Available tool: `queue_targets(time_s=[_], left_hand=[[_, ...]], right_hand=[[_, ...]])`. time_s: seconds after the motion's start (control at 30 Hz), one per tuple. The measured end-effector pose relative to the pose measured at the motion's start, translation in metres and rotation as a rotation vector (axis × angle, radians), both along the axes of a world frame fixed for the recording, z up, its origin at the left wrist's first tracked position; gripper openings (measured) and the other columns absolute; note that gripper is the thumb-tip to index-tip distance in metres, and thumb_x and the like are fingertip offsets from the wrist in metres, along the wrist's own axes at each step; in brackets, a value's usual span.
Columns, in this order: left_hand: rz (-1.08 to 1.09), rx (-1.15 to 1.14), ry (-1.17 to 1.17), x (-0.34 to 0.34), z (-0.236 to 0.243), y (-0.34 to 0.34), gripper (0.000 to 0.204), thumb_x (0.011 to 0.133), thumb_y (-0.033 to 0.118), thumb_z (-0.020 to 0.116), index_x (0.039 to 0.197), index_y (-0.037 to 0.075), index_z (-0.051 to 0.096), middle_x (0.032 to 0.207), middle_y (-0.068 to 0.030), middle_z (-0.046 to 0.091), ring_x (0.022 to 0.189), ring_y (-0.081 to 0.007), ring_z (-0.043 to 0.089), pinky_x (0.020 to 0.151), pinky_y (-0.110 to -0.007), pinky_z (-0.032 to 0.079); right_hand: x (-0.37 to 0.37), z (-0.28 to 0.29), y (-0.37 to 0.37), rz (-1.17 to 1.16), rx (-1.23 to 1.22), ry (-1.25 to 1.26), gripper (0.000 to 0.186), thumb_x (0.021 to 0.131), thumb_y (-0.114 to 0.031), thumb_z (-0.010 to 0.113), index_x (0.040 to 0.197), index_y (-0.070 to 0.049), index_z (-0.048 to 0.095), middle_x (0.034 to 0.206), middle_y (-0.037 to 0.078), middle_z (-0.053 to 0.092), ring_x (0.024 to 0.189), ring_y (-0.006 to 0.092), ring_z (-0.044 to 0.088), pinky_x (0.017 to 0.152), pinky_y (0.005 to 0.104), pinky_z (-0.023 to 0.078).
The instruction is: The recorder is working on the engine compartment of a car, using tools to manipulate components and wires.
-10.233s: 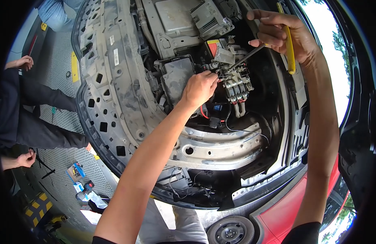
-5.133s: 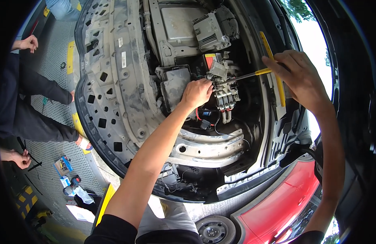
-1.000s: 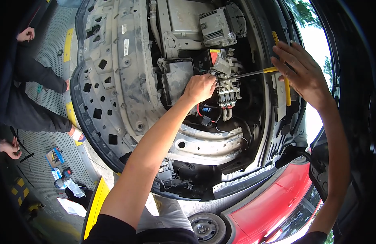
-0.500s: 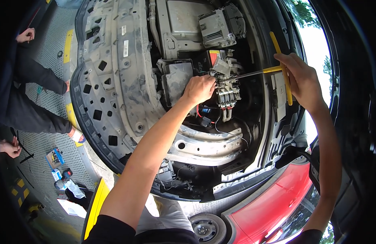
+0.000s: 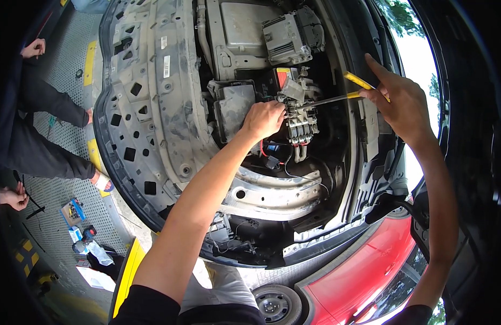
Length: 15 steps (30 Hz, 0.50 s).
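I look into an open car engine bay [image 5: 169, 114]. My left hand [image 5: 264, 119] reaches in and grips the grey fuse and terminal block [image 5: 300, 120] at the battery. My right hand [image 5: 399, 105] holds a yellow-handled screwdriver [image 5: 337, 97]; its metal shaft points left, the tip at the top of the same block. A red battery terminal cover [image 5: 283, 77] shows just above the block. Black and red cables [image 5: 272, 154] hang under my left hand.
A grey control box [image 5: 285, 38] sits at the back of the bay. The red car body [image 5: 359, 276] and a wheel [image 5: 277, 303] lie below. A person in dark clothes [image 5: 28, 124] crouches at left on a metal grate floor with small tools and a bottle [image 5: 82, 238].
My right hand has shifted a little up and left on the screwdriver handle, fingers spread more. The left hand stays on the block.
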<state>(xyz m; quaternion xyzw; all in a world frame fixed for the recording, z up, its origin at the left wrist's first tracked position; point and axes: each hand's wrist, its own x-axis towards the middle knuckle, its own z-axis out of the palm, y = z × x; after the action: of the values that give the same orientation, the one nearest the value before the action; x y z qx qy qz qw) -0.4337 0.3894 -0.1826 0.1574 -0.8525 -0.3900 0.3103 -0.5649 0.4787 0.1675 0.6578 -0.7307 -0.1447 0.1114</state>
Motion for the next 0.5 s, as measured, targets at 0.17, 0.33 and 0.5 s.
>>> queue_targets(time_s=[0.17,0.33,0.5], left_hand=[[-0.005,-0.007,-0.027,0.006,-0.004,-0.002,0.011,0.09,0.011,0.069,0.084,0.003,0.064,0.084,-0.0143,0.07,0.072,-0.0376,0.071,0.065,-0.048,0.059],[-0.002,0.011,0.014,-0.002,0.002,0.004,0.012,0.09,0.011,0.069,0.083,0.003,0.064,0.085,-0.0144,0.07,0.072,-0.038,0.07,0.065,-0.048,0.059],[-0.019,0.016,-0.027,0.005,0.0,0.003,0.012,0.09,0.011,0.069,0.083,0.003,0.064,0.082,-0.0155,0.07,0.072,-0.0383,0.071,0.065,-0.049,0.059]], right_hand=[[-0.017,-0.01,0.0,0.262,0.095,0.002,0.034,0.102,-0.035,0.067,0.12,-0.006,0.069,0.082,0.008,0.065,0.069,0.0227,0.066,0.062,0.0365,0.053],[-0.032,-0.043,0.009,0.147,-0.067,-0.404,0.031,0.107,-0.029,0.063,0.093,-0.002,0.064,0.067,0.012,0.056,0.055,0.0254,0.059,0.054,0.037,0.046],[-0.021,-0.054,0.012,-0.019,-0.232,-0.542,0.032,0.109,-0.026,0.061,0.095,0.002,0.066,0.064,0.012,0.054,0.051,0.0218,0.054,0.052,0.0344,0.041]])
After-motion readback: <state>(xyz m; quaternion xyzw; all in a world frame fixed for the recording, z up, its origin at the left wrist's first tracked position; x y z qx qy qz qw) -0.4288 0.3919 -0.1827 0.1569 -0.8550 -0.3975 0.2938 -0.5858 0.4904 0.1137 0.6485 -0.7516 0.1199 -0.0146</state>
